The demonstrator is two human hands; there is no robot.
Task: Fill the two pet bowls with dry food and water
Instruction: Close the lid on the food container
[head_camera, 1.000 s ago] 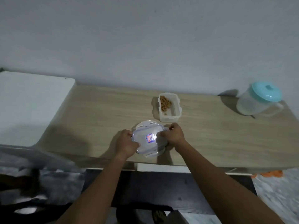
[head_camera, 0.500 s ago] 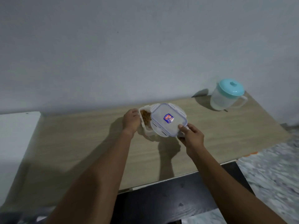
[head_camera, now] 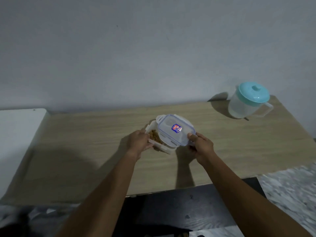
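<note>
Mid-frame on the bench [head_camera: 85, 151]: one food container [head_camera: 154, 139] gripped by left hand [head_camera: 139, 140], one lid [head_camera: 176, 130] pinched in right hand [head_camera: 202, 147] fingers; one jug [head_camera: 246, 103] upper right.

left hand [head_camera: 139, 142] grips the food box [head_camera: 158, 141] on the table [head_camera: 85, 142]; right hand [head_camera: 202, 147] holds the lid [head_camera: 176, 130] over it; jug [head_camera: 246, 103] far right.

Food container [head_camera: 158, 141] sat mid-table [head_camera: 85, 142], dry food [head_camera: 154, 136] in it. Left hand [head_camera: 139, 142] gripped its left side; right hand [head_camera: 201, 147] held lid [head_camera: 176, 130] tilted over container's right part. Pitcher [head_camera: 246, 103] stood far right, at back by wall [head_camera: 153, 48], well apart.
</note>
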